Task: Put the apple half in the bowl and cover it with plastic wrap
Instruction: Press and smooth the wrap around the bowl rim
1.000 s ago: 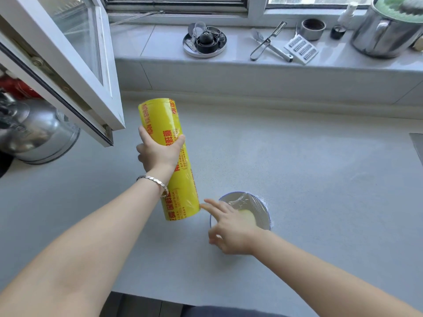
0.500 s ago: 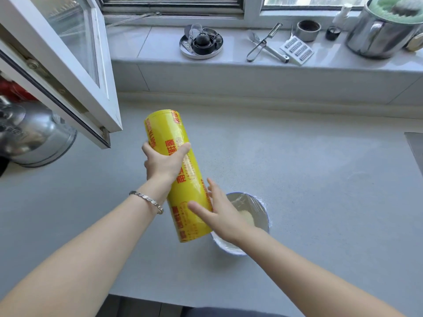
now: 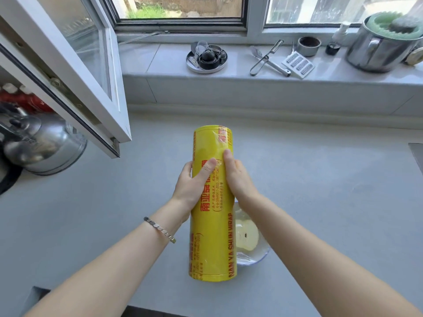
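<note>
both hands clamp the yellow plastic wrap roll (image 3: 211, 216) at frame centre: left hand (image 3: 191, 185) curls round it, right hand (image 3: 237, 177) grips its right side. apple half (image 3: 248, 234) sits in the film-covered bowl (image 3: 256, 257), lower centre, partly behind the roll.

Pretty clearly someone's home kitchen: a grey counter (image 3: 320, 179) runs under a window (image 3: 249, 17), and the tiled sill (image 3: 160, 61) is cluttered with a peeler (image 3: 265, 58), a small grater (image 3: 298, 64) and a big steel pot (image 3: 375, 51). There's a shiny metal kettle (image 3: 45, 145) off to the left too.
</note>
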Tool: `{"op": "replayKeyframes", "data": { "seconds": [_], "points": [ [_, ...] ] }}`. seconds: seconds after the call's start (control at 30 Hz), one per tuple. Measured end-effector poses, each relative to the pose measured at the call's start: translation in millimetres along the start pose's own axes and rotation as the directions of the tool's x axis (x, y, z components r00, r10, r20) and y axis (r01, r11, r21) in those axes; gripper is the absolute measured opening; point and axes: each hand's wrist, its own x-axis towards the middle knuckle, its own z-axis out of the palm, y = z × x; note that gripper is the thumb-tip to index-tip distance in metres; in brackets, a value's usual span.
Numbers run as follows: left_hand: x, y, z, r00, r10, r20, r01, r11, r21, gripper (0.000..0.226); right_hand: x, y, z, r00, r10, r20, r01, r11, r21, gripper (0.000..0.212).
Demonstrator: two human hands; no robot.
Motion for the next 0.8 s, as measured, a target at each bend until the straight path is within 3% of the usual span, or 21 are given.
{"op": "replayKeyframes", "data": {
  "seconds": [0.07,0.17,0.3,0.4,0.63,0.8],
  "points": [
    [-0.4,6.6,-3.8,0.998,0.057,0.002,-0.057,0.997,0.048,0.083,6.9,-11.8,-5.7,0.998,-0.054,0.023,0.054,0.999,-0.001,0.066],
    [7.0,18.8,-13.7,0.956,0.239,-0.171,-0.214,0.964,0.156,0.077,8.1,-12.7,-20.5,0.995,-0.093,0.022,0.093,0.996,0.010,0.043],
    [24.3,20.9,-22.6,0.782,0.464,-0.416,-0.381,0.884,0.270,0.078,-0.5,19.3,-52.8,0.991,-0.130,0.011,0.127,0.944,-0.305,0.022],
    [32.0,10.9,-16.8,0.731,0.458,-0.505,-0.355,0.888,0.292,0.084,-10.2,46.2,-79.0,0.993,-0.116,-0.031,0.086,0.871,-0.484,0.020],
    [42.1,-14.2,-8.5,0.729,0.478,-0.490,-0.375,0.878,0.297,0.091,-18.1,81.2,-105.5,0.996,-0.070,-0.061,0.022,0.815,-0.579,0.023],
    [43.7,-25.4,-13.6,0.807,0.423,-0.412,-0.355,0.905,0.235,0.105,-14.6,91.6,-99.6,1.000,0.021,0.016,-0.008,0.816,-0.577,0.032]
  ]
}}
